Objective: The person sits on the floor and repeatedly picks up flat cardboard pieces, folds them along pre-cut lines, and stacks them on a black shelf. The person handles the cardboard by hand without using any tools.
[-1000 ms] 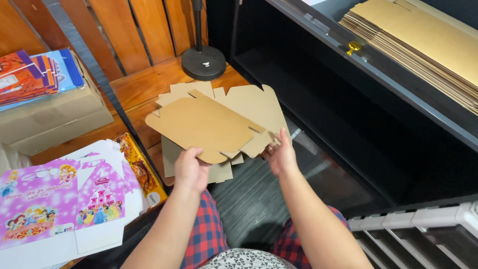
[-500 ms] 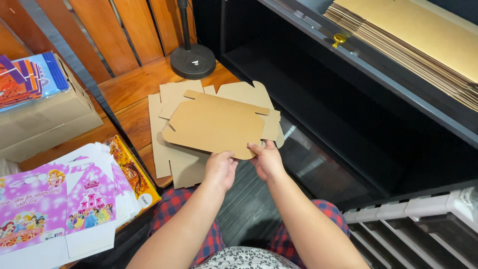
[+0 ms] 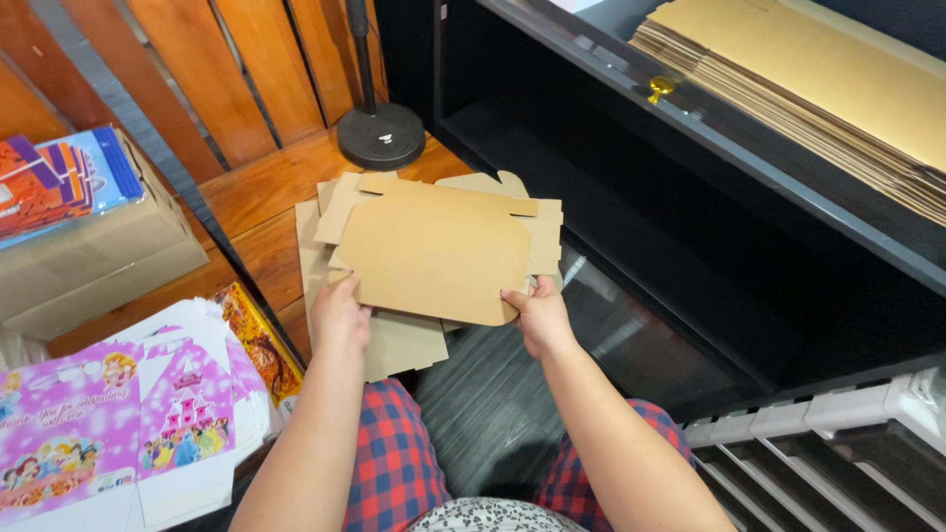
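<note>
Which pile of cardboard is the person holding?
The small brown die-cut stack between the left hand and right hand. The big flat pile lies untouched on the dark shelf, upper right.

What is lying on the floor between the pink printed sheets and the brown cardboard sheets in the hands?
In the head view, a yellow-orange printed sheet lies between the pink printed sheets and the cardboard sheets.

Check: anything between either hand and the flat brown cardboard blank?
Nothing visible. The left hand and right hand each grip the near edge of the cardboard blank directly, one at each lower corner. More flat blanks lie under it, behind the held piece rather than in the way.
</note>
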